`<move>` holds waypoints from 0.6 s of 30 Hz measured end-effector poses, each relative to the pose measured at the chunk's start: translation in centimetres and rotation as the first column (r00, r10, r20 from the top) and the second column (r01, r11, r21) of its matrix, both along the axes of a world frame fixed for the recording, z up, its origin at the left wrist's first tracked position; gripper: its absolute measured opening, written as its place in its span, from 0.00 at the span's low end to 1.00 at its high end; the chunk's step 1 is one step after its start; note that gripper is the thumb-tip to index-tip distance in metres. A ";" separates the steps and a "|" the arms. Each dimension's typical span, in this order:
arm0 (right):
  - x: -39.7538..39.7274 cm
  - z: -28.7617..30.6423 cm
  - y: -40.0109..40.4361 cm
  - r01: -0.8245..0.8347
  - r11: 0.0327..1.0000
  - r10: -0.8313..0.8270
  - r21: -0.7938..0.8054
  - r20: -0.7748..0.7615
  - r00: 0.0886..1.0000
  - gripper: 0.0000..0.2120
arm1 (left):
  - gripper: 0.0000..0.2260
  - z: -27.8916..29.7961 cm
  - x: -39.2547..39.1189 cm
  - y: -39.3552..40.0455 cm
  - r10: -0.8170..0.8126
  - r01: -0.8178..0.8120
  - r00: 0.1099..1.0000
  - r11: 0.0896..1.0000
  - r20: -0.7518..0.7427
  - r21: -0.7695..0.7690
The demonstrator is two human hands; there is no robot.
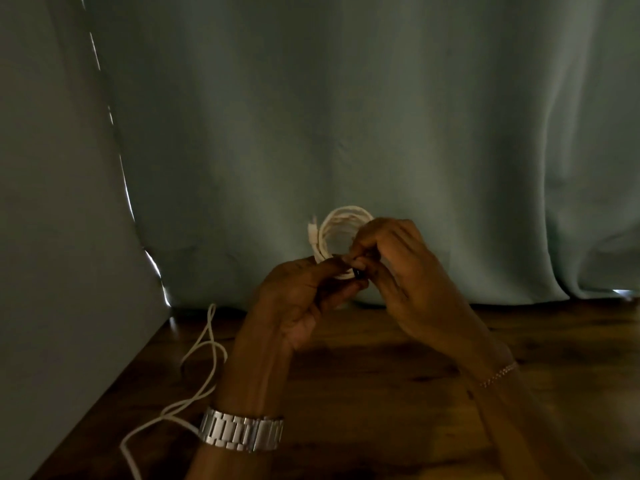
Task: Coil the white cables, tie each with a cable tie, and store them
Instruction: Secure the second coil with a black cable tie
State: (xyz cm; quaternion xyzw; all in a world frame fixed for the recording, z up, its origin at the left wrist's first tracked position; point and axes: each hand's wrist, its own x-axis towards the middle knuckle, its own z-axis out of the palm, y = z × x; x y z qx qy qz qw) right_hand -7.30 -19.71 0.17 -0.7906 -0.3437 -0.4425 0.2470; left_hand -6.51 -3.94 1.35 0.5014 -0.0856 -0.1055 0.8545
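A coiled white cable (334, 226) is held up above the wooden table, its loops standing upright with a plug end sticking out at the left. My left hand (301, 299) grips the bottom of the coil. My right hand (398, 268) pinches a small dark cable tie (358, 273) at the coil's lower edge, right against the left fingertips. Much of the tie is hidden by my fingers. A second white cable (204, 362) lies loose and uncoiled on the table at the left.
The dark wooden table (381, 393) runs up to a grey-green curtain (346, 116) hanging behind it. A pale wall (52, 202) borders the table on the left. I have a metal watch on my left wrist and a thin bracelet on my right.
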 end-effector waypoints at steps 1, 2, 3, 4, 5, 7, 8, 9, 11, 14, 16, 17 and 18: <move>-0.1 0.1 0.1 0.040 0.999 -0.040 0.031 -0.007 0.999 0.05 | 0.06 0.0 0.1 0.0 0.034 -0.034 0.999 0.999 0.024 -0.018; -0.3 0.3 0.2 0.087 0.994 -0.085 0.071 -0.026 0.996 0.06 | 0.04 0.0 0.1 0.0 0.070 -0.068 0.997 0.997 0.045 -0.039; -0.6 0.5 0.2 0.119 0.986 -0.111 0.119 -0.070 0.991 0.06 | 0.03 0.0 0.1 0.1 0.102 -0.099 0.993 0.993 0.063 -0.057; -0.9 0.7 0.2 0.131 0.977 -0.109 0.167 -0.136 0.985 0.06 | 0.02 0.1 0.1 0.2 0.128 -0.123 0.989 0.990 0.077 -0.068; -1.1 0.9 0.0 0.129 0.971 -0.086 0.203 -0.208 0.974 0.06 | 0.02 0.2 0.0 0.3 0.148 -0.141 0.985 0.987 0.088 -0.077; -1.4 1.1 -0.3 0.124 0.966 -0.039 0.228 -0.343 0.938 0.05 | 0.02 0.2 0.0 0.3 0.167 -0.159 0.981 0.984 0.098 -0.083; -1.5 1.1 -0.4 0.123 0.964 -0.021 0.235 -0.396 0.918 0.05 | 0.02 0.2 0.0 0.3 0.170 -0.162 0.980 0.983 0.100 -0.082; -1.7 1.2 -0.4 0.124 0.960 -0.001 0.252 -0.437 0.899 0.04 | 0.03 0.2 0.0 0.2 0.169 -0.161 0.980 0.984 0.101 -0.078; -2.0 1.3 -0.3 0.133 0.939 0.047 0.318 -0.502 0.864 0.03 | 0.03 0.2 0.1 0.3 0.154 -0.147 0.983 0.986 0.100 -0.075; -2.3 1.4 0.1 0.162 0.881 0.165 0.444 -0.610 0.775 0.04 | 0.03 0.3 0.1 0.4 0.129 -0.122 0.988 0.989 0.090 -0.080; -2.4 1.5 0.5 0.170 0.826 0.274 0.537 -0.648 0.711 0.05 | 0.03 0.3 0.0 0.4 0.113 -0.108 0.991 0.992 0.070 -0.068; -2.5 1.5 0.7 0.172 0.803 0.320 0.571 -0.656 0.684 0.05 | 0.03 0.3 0.0 0.4 0.104 -0.101 0.993 0.993 0.060 -0.054; -2.6 1.5 0.8 0.179 0.783 0.352 0.596 -0.662 0.662 0.05 | 0.03 0.3 0.0 0.3 0.097 -0.095 0.994 0.995 0.050 -0.038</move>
